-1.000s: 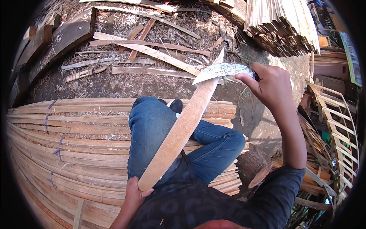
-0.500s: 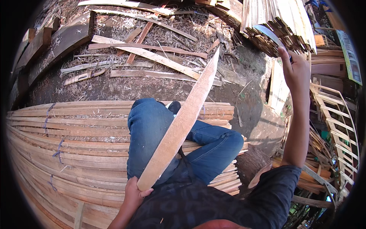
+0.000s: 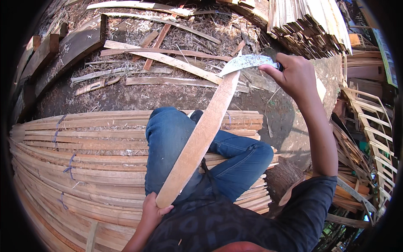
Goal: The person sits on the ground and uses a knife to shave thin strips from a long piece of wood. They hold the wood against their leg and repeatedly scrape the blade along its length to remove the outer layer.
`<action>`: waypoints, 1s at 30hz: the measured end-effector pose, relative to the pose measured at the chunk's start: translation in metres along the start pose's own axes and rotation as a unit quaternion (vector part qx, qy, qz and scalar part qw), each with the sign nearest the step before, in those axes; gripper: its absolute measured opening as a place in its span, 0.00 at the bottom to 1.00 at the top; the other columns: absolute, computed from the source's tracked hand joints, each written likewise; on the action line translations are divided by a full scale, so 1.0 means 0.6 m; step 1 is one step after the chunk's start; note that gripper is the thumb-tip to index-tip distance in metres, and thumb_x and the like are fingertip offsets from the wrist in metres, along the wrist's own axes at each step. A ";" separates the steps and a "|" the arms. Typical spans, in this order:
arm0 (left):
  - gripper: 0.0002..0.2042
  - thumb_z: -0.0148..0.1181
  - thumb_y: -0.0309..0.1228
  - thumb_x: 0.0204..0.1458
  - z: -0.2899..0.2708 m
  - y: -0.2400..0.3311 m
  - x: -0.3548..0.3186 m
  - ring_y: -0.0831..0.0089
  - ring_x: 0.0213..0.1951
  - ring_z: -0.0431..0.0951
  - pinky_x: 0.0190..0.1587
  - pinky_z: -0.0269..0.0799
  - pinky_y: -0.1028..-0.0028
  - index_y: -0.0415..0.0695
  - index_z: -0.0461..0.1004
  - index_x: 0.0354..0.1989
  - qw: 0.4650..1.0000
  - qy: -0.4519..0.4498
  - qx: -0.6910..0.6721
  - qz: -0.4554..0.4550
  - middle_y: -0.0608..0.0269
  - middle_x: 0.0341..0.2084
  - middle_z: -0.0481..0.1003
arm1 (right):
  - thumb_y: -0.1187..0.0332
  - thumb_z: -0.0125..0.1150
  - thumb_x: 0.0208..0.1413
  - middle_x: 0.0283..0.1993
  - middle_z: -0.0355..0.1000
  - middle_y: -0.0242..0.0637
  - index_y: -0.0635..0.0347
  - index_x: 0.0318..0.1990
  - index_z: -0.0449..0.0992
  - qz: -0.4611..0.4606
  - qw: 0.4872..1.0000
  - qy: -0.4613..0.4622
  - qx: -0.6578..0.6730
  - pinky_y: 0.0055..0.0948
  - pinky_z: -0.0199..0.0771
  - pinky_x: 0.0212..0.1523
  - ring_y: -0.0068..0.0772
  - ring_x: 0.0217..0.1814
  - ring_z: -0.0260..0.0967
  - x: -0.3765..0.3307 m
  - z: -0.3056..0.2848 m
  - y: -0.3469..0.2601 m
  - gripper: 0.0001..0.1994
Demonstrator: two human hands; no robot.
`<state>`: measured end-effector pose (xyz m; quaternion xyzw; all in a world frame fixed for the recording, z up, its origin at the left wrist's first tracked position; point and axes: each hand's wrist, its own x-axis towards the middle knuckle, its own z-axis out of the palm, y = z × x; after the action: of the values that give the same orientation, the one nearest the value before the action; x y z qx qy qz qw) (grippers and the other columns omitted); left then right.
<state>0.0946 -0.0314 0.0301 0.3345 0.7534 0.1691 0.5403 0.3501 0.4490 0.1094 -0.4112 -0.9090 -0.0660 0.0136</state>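
My left hand is closed around the lower end of a pale wooden slat. The slat slants up and away to the right across my jeans and narrows toward its far end. In my right hand is a machete with a broad, curved, mottled blade and a dark handle mostly hidden by the fingers. Its blade lies across the slat's far end in this view, with the slat's tip showing just beyond it. Whether the edge touches the wood, I cannot tell.
Bundled wooden slats, tied with purple string, stretch beneath and left of my legs. Shavings and loose strips cover the ground ahead. Thick dark timbers stand far left, stacked boards far right. A ladder-like wooden frame stands at right.
My right hand has swung the machete down and left, from beside the stacked boards to the slat's far end. My left hand still grips the slat, almost unmoved.
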 end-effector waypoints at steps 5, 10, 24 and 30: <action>0.32 0.74 0.54 0.34 -0.003 -0.022 -0.002 0.45 0.31 0.69 0.35 0.65 0.56 0.37 0.65 0.27 0.999 -0.013 0.003 0.034 0.45 0.25 0.68 | 0.29 0.40 0.56 0.19 0.70 0.51 0.66 0.18 0.73 0.344 0.937 0.039 -0.039 0.48 0.69 0.31 0.52 0.28 0.73 -0.009 -0.020 0.216 0.42; 0.30 0.74 0.52 0.35 0.001 -0.002 0.004 0.44 0.31 0.71 0.33 0.67 0.56 0.37 0.67 0.28 0.999 0.011 -0.004 0.040 0.44 0.25 0.70 | 0.33 0.46 0.58 0.14 0.60 0.42 0.69 0.17 0.67 0.414 0.904 0.042 0.104 0.40 0.58 0.25 0.37 0.19 0.57 -0.141 0.029 0.295 0.40; 0.25 0.54 0.26 0.37 -0.021 0.066 -0.026 0.46 0.43 0.72 0.49 0.67 0.59 0.34 0.59 0.48 0.993 -0.049 0.104 -0.021 0.39 0.37 0.68 | 0.38 0.40 0.64 0.10 0.51 0.23 0.51 0.18 0.58 0.530 0.403 -0.044 0.744 0.22 0.47 0.08 0.17 0.07 0.47 -0.383 0.280 -0.239 0.30; 0.23 0.50 0.26 0.39 -0.015 0.067 -0.032 0.59 0.34 0.68 0.42 0.67 0.63 0.37 0.58 0.47 0.994 -0.066 0.088 -0.019 0.51 0.31 0.65 | 0.41 0.44 0.65 0.12 0.53 0.22 0.51 0.12 0.57 0.445 0.513 -0.008 0.734 0.23 0.46 0.12 0.15 0.11 0.48 -0.377 0.275 -0.229 0.32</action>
<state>0.1031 -0.0150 0.0715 0.3771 0.7344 0.0692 0.5600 0.4019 0.2123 -0.0868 -0.6058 -0.3321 0.6428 0.3308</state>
